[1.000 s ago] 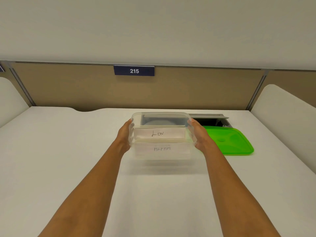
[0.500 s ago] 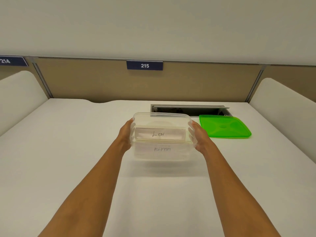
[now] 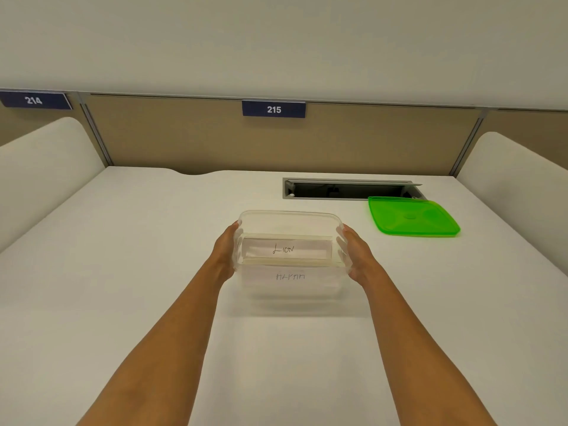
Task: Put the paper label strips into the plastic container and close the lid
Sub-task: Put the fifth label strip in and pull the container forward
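I've got the clear plastic container (image 3: 290, 238) gripped between both hands, dead centre of the white counter (image 3: 123, 272). My left hand (image 3: 226, 253) is pressed flat against the container's nine o'clock wall, fingers curled round the far side; my right hand (image 3: 356, 253) does the same at three o'clock. Both are closed onto the box, nothing else in either palm. It seems to be held a little above the counter, with a soft shadow underneath, though I can't be sure of the gap.

Inside, I read a paper label strip (image 3: 287, 249) marked "LION" lying along the bottom. Below it, fainter lettering (image 3: 290, 276) shows through the near wall; whether that's a second strip or a reflection, I can't tell. No loose strips show on the counter, so I judge the loading is done.

The green lid (image 3: 413, 218) lies flat at about two o'clock from the container, well apart, just in front of the open cable slot (image 3: 350, 189). So I'm on the closing step. Next I want the box set down and steady, one hand freed to reach right for the lid, then square it over the rim and press round the edges until it seats.
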`<action>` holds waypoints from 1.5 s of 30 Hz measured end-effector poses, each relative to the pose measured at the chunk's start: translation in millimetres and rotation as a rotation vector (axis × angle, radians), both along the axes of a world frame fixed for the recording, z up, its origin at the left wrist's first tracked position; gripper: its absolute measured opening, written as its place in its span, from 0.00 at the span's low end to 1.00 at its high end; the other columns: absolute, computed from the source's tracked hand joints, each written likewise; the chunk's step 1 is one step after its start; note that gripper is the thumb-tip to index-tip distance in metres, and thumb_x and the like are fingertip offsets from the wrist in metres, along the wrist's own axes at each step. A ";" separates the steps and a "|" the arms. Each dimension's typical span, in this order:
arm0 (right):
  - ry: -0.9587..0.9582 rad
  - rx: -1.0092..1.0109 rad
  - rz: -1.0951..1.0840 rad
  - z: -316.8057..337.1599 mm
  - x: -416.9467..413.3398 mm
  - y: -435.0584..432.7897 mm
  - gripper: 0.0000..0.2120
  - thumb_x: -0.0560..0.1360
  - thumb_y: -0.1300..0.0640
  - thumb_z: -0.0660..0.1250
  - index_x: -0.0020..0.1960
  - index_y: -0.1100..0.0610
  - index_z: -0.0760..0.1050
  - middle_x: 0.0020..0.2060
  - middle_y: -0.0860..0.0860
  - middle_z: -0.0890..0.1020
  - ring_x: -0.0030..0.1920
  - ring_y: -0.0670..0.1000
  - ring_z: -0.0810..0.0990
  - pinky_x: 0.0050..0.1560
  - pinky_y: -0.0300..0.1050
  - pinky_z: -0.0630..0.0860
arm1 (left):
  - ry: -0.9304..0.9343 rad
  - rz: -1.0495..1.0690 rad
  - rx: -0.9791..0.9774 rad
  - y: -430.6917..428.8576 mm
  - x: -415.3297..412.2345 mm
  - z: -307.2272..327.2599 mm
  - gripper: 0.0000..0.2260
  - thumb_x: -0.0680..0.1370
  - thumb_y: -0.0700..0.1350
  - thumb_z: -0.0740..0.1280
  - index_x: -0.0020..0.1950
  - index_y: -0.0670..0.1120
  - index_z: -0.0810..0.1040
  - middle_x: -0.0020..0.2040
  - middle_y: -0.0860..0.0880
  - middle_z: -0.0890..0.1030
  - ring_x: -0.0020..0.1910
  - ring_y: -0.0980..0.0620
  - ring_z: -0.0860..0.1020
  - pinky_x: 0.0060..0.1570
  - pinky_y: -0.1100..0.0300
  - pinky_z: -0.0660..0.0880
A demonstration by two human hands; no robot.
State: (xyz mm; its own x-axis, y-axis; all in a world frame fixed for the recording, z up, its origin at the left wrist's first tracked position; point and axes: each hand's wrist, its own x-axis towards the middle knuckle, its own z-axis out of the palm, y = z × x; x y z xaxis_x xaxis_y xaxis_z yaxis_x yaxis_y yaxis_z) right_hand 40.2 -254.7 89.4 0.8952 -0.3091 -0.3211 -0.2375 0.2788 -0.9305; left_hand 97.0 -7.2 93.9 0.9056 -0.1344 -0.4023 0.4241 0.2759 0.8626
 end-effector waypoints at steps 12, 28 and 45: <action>0.030 -0.038 0.024 -15.5 3.6 11.6 0.21 0.82 0.48 0.52 0.74 0.49 0.62 0.74 0.47 0.65 0.74 0.50 0.63 0.60 0.43 0.62 | 0.007 0.019 -0.023 13.2 -7.6 -10.9 0.21 0.80 0.54 0.59 0.73 0.52 0.67 0.75 0.54 0.65 0.74 0.54 0.64 0.71 0.53 0.62; 0.023 -0.035 0.047 -18.3 2.7 12.8 0.21 0.82 0.47 0.50 0.73 0.49 0.62 0.72 0.48 0.67 0.59 0.46 0.68 0.58 0.43 0.64 | -0.030 0.016 0.020 15.3 -5.6 -21.0 0.22 0.80 0.54 0.59 0.73 0.51 0.67 0.75 0.53 0.66 0.74 0.53 0.63 0.70 0.55 0.62; -0.036 -0.168 -0.022 -12.4 12.1 -3.5 0.21 0.83 0.53 0.50 0.74 0.56 0.60 0.73 0.53 0.65 0.73 0.54 0.64 0.75 0.51 0.61 | -0.229 0.206 0.438 5.1 1.5 4.8 0.20 0.81 0.51 0.53 0.72 0.47 0.68 0.73 0.47 0.69 0.71 0.47 0.68 0.71 0.50 0.64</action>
